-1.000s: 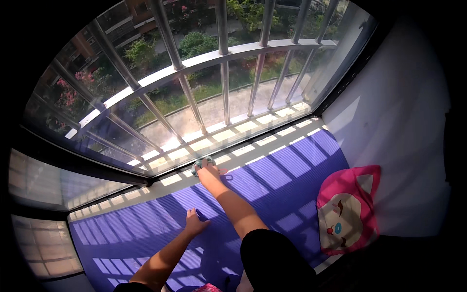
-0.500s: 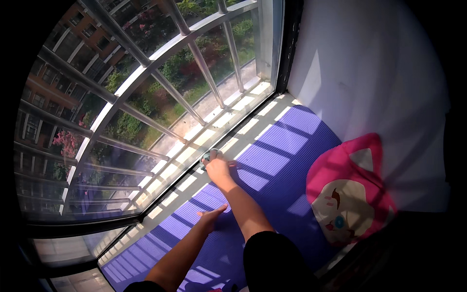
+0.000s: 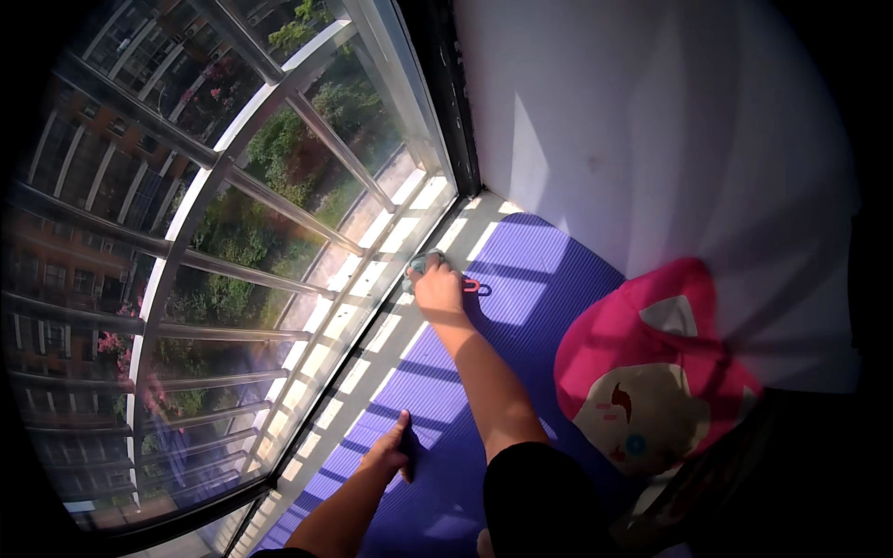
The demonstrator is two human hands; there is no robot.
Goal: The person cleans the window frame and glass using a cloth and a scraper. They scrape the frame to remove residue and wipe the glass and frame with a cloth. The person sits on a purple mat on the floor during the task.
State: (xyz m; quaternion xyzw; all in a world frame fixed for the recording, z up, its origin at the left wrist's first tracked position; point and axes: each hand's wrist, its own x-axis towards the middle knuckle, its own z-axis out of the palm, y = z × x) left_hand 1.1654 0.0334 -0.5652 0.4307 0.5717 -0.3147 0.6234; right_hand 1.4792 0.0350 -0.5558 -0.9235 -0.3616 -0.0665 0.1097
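1. Nearest, the person's left hand [image 3: 386,453] is open with thumb raised, over the window-side edge of a purple ribbed mat [image 3: 558,279]; whether it touches is unclear.
2. A hot-pink, cat-eared plush cushion [image 3: 605,358] with a cream face lies on the mat's right edge, by the white wall [image 3: 595,121].
3. Farther off, the right hand [image 3: 439,286] closes over a bunched grey-green cloth [image 3: 414,272] on the pale sill [image 3: 385,340], beyond the mat's edge, against the window.
4. Outside stand silvery metal bars [image 3: 256,275], then green shrubs [image 3: 268,144].
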